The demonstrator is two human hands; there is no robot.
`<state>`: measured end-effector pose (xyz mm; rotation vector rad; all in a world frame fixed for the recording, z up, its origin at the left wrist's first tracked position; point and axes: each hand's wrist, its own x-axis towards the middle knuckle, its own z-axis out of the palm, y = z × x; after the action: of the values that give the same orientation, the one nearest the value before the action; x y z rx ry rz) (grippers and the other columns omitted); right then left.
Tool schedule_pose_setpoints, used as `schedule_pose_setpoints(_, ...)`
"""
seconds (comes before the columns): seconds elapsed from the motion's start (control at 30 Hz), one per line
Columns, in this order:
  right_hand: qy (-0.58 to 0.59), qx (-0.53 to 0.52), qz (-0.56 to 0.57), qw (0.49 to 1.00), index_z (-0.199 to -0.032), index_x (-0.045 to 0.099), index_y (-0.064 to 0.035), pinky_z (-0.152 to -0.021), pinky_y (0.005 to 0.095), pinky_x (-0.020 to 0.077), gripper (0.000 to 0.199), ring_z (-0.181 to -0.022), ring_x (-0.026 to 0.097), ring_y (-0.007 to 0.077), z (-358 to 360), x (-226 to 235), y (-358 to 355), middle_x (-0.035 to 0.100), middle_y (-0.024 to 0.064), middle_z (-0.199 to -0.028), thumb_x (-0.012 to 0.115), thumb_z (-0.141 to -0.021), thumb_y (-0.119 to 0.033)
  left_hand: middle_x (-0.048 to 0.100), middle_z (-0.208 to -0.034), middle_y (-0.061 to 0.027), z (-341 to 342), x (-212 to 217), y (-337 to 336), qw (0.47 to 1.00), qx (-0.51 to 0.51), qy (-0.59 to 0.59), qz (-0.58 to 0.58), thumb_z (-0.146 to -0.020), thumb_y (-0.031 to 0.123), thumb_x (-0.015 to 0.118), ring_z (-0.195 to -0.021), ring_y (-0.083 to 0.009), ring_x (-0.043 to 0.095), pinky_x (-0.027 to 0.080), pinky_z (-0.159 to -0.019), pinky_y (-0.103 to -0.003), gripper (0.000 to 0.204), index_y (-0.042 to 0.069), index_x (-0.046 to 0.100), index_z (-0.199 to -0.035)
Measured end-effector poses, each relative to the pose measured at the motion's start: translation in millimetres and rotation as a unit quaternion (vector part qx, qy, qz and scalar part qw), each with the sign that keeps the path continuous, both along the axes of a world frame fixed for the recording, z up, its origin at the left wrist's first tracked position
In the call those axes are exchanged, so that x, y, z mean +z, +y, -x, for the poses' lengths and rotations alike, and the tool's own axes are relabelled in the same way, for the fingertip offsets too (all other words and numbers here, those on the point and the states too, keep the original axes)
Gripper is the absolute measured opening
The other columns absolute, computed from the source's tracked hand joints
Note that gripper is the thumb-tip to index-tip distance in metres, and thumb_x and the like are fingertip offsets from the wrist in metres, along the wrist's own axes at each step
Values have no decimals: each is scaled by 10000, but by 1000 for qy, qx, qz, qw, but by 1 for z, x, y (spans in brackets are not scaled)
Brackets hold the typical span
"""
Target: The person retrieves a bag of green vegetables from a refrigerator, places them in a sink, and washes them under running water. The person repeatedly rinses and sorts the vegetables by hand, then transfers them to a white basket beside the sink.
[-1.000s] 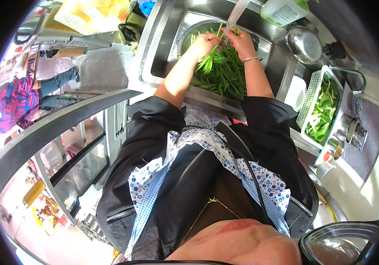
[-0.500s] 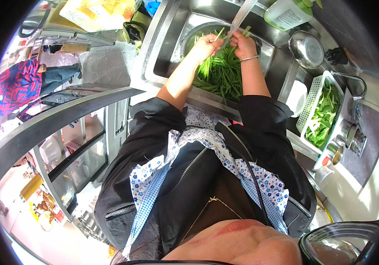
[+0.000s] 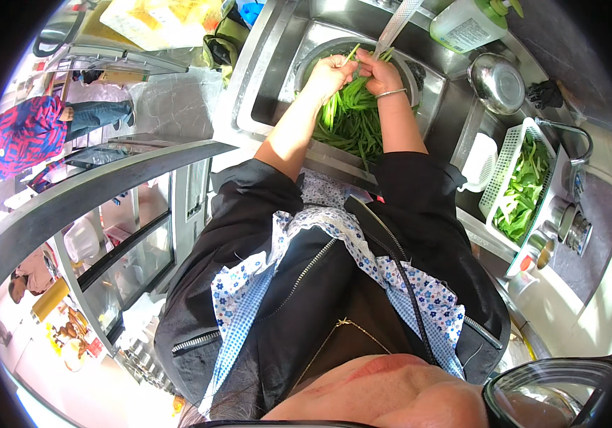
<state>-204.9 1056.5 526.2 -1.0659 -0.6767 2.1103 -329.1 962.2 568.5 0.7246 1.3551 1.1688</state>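
Long green leafy stalks (image 3: 354,128) fill a round metal basin (image 3: 306,60) inside the steel sink (image 3: 252,107). Over the basin my left hand (image 3: 331,75) is closed, with a thin green stalk poking up between its fingers. Close beside it, my right hand (image 3: 382,75) pinches more green stalks, their ends showing above the fingers and leaves hanging below. The two hands' fingertips nearly meet. What looks like a stream of water (image 3: 397,27) slants down just behind my right hand.
To the right stand a green-capped bottle (image 3: 468,27), a shiny metal bowl (image 3: 496,83), a white basket (image 3: 495,208) of green leaves and a white strainer (image 3: 480,162). A person (image 3: 28,135) is farther off at the left. A yellow-and-white package (image 3: 160,21) lies at upper left.
My right hand has shifted slightly left and down, closer to my left hand, and the stalks in it have moved along. My left hand stays nearly in place.
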Motion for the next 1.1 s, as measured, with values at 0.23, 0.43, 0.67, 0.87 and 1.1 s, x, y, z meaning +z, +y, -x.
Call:
schedule_pose_setpoints(0.23,-40,-108,-23,993,-889,614,-61,-500,205,298,206,-541,359,57,-39,21,17,535,-23,-736,682,-853,-252,606,-669,16,7,1,-12,998,30,-54,22,-870,169,643,-526,-32,443,350,-483,-173,110,67,638,-833)
schedule_pose_setpoints(0.43,-46,72,-97,992,-866,604,-42,-498,216,297,182,-536,377,70,-21,33,3,528,-7,-699,653,-865,-218,648,-728,-10,2,4,-2,1000,4,5,-25,-860,169,659,-569,-37,478,380,-527,-173,123,48,643,-864)
schedule_pose_setpoints(0.67,-26,48,-62,997,-865,606,-14,-494,234,308,153,-520,392,86,-17,29,0,574,26,-740,606,-891,-164,646,-714,-28,3,8,-9,999,9,-54,-1,-856,156,662,-527,-37,459,347,-474,-166,106,56,633,-830)
schedule_pose_setpoints(0.87,-53,-173,-40,983,-820,608,-56,-472,236,299,142,-529,385,80,-22,33,-3,495,-16,-658,676,-846,-178,648,-733,-46,5,6,-12,998,2,-64,19,-859,147,658,-537,-39,466,371,-486,-175,104,47,631,-845)
schedule_pose_setpoints(1.1,-52,13,-96,994,-822,644,-48,-475,238,281,135,-521,389,61,-1,19,-18,509,-38,-658,689,-833,-174,640,-735,-43,7,9,-5,998,0,-56,19,-881,182,634,-552,-48,461,384,-506,-178,140,44,636,-860)
